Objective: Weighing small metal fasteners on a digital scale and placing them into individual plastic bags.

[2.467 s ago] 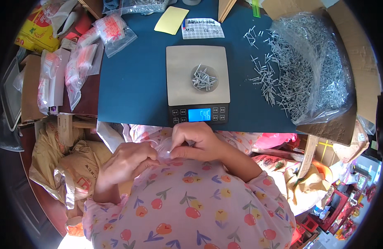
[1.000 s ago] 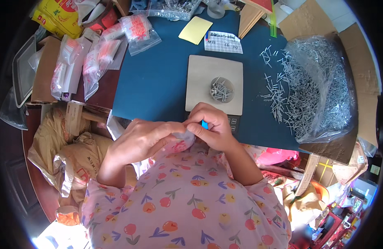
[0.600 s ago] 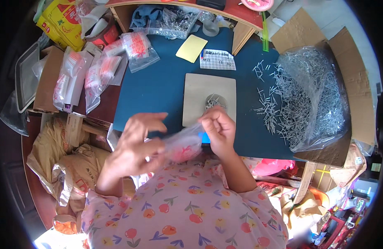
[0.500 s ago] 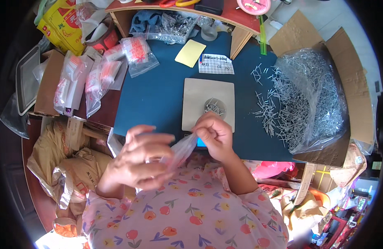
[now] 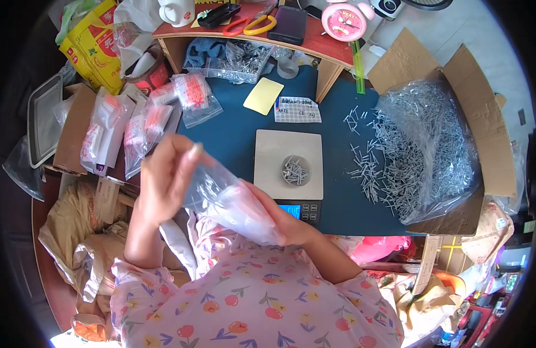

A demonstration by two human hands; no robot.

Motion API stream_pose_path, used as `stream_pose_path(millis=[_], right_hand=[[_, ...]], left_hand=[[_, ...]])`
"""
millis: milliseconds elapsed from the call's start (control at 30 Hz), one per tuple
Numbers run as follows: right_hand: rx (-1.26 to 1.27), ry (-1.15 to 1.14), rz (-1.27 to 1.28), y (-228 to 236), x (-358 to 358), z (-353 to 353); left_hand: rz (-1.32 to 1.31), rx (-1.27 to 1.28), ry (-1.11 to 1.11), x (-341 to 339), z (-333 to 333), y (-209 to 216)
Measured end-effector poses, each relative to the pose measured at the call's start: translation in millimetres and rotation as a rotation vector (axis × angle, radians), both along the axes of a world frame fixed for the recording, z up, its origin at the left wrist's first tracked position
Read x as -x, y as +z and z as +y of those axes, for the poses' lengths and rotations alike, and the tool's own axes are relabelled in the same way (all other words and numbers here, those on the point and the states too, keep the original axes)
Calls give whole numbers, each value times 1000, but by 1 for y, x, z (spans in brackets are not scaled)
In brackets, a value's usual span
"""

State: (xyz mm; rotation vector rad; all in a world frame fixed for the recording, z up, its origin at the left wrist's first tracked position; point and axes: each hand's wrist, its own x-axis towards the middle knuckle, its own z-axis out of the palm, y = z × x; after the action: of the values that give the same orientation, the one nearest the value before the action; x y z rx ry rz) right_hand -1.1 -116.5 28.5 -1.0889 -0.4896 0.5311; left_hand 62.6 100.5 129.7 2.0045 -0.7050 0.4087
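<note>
A clear plastic bag [image 5: 226, 200] is stretched between my two hands in front of my chest. Whitish and pale pink matter shows in its lower part, too blurred to name. My left hand [image 5: 170, 177] pinches the bag's upper left end, fingers closed. At the lower right, my right hand [image 5: 288, 220] grips the bag from behind, its fingers partly hidden. Just beyond that hand stands a digital scale [image 5: 268, 148] with a pale square plate and a lit blue display. On the plate rests a small round dish [image 5: 296, 170] of loose metal nails.
At the right, an opened cardboard box [image 5: 491, 133] holds a plastic-lined heap of nails [image 5: 424, 151], with some spilled onto the blue mat [image 5: 227, 130]. Filled plastic bags [image 5: 195, 98] lie at the far left. A wooden shelf [image 5: 332, 49] carries scissors [image 5: 259, 24] and a pink alarm clock [image 5: 343, 22].
My left hand has risen and moved left, now pinching the bag's end. The right hand has moved down off the scale's front, and the bag is spread wider. The view has tilted up slightly.
</note>
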Motion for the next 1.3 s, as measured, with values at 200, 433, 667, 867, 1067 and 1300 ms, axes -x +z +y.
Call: stream_pose_path(millis=[200,433,667,867,1067,1300], right_hand=[[183,-263,-130,1,-2,-8],[49,-316,70,12,-17,-41],[414,-983,-578,32,-35,-10],[-39,-687,-435,25,-26,1],[255,-673,-644,11,-8,-6],[-16,-832,-610,26,-4,-11]], left_hand=[[875,608,-107,-21,20,-34],[1053,829,-399,-8,30,-72],[1160,864,-438,19,1,-95],[1031,636,-469,35,-12,-116],[765,404,-427,18,-28,-95],[803,489,-470,41,-35,-133]])
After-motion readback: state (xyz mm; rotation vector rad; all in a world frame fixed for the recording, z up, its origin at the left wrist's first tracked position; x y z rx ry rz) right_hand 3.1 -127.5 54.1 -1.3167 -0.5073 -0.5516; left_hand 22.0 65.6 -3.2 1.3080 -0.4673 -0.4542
